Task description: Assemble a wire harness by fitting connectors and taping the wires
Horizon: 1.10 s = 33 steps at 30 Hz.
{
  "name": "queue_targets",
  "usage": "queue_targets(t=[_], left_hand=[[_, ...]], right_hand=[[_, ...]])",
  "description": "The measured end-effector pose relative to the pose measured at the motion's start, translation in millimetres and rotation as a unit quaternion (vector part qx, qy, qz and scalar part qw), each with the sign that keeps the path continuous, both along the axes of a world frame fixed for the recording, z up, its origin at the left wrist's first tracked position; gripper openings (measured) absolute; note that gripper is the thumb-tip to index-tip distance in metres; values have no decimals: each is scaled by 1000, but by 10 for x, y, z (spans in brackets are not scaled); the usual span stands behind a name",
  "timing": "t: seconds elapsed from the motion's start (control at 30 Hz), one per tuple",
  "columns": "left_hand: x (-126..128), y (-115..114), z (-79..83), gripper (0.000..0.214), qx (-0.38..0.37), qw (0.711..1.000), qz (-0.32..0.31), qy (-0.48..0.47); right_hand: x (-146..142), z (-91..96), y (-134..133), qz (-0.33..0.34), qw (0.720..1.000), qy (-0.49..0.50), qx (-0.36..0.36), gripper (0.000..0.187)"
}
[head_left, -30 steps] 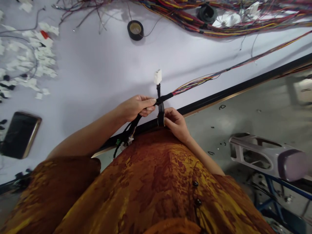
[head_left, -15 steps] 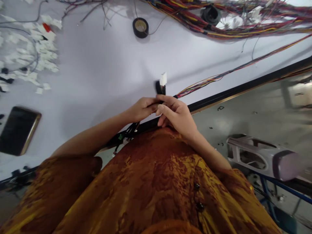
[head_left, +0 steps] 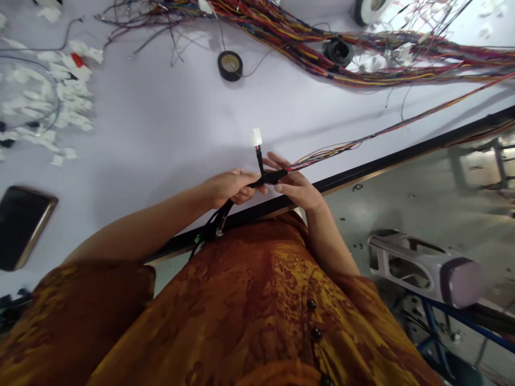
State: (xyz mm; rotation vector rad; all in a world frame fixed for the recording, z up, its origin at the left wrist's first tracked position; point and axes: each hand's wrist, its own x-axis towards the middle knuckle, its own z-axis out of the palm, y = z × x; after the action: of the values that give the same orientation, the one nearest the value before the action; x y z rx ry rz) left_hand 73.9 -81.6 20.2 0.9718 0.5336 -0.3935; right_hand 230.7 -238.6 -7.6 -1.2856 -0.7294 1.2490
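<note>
- The left hand (head_left: 227,188) is clamped on the black-taped harness (head_left: 276,176), thumb and fingers pinching just left of its branching point, near the middle of the frame.
- The right hand (head_left: 301,188) has its fingers and thumb spread apart around the harness's right end; whether they touch it, I cannot tell.
- Half a second ago the right hand lay across the branching point, against the left; now the hands are apart and that point shows between them.
- The white connector (head_left: 256,137) stands at the top of the short branch, pointing up the frame.
- Loose coloured wires (head_left: 330,154) leave the harness toward the right edge.
- The black tape roll (head_left: 230,76) lies upper centre on the pale table (head_left: 161,128), lower in the frame than half a second ago.
- A thick wire bundle (head_left: 298,45) crosses the top, a black ring (head_left: 338,52) on it; a white roll (head_left: 367,12) has come into view above.
- White connector pieces (head_left: 68,96) are scattered upper left, with a phone (head_left: 24,228) below them.
- Beyond the dark table edge (head_left: 362,169), at lower right, a pale openwork casing (head_left: 436,272) sits above blue metal bars (head_left: 432,321) over the grey floor (head_left: 341,241).
</note>
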Motion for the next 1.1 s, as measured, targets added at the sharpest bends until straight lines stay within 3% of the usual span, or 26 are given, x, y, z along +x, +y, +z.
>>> queue_targets(t=[0.1,0.2,0.27,0.37,0.43,0.5,0.63,0.73,0.83,0.9,1.0,1.03,1.1], left_hand=[[5,67,65,38,-61,997,-41,-9],[-38,112,154,33,-46,997,-51,-35],[-72,123,199,30,16,998,-36,-51],[-98,108,215,27,179,982,-13,-59],[-101,76,185,27,321,944,-23,-77],[-107,29,132,27,450,886,-45,-107],[-155,-51,24,33,596,787,-73,-140],[-207,-48,-22,34,632,753,-77,-166],[-241,-13,-61,32,631,752,-55,-184],[-247,-4,-92,39,623,758,-49,-187],[-234,-30,-135,31,622,757,-44,-194],[-227,-44,-143,30,628,751,-39,-200],[-215,-73,-144,31,641,737,-30,-212]], right_hand=[[93,49,227,100,994,22,41,56],[107,66,316,118,990,-46,57,47],[31,12,274,80,989,-108,61,39],[-220,-110,75,7,981,-189,45,34],[-422,-145,-91,-17,969,-245,34,35],[-590,-106,-218,-29,955,-293,32,36],[-718,152,-235,-51,947,-318,-2,34],[-695,371,-120,-44,966,-250,-44,33],[-654,511,-45,5,985,-169,-45,34],[-617,555,-28,22,979,-198,-45,29],[-518,575,5,-13,943,-328,-56,18],[-470,574,30,-32,935,-349,-53,22],[-364,565,96,-44,947,-316,-40,33]])
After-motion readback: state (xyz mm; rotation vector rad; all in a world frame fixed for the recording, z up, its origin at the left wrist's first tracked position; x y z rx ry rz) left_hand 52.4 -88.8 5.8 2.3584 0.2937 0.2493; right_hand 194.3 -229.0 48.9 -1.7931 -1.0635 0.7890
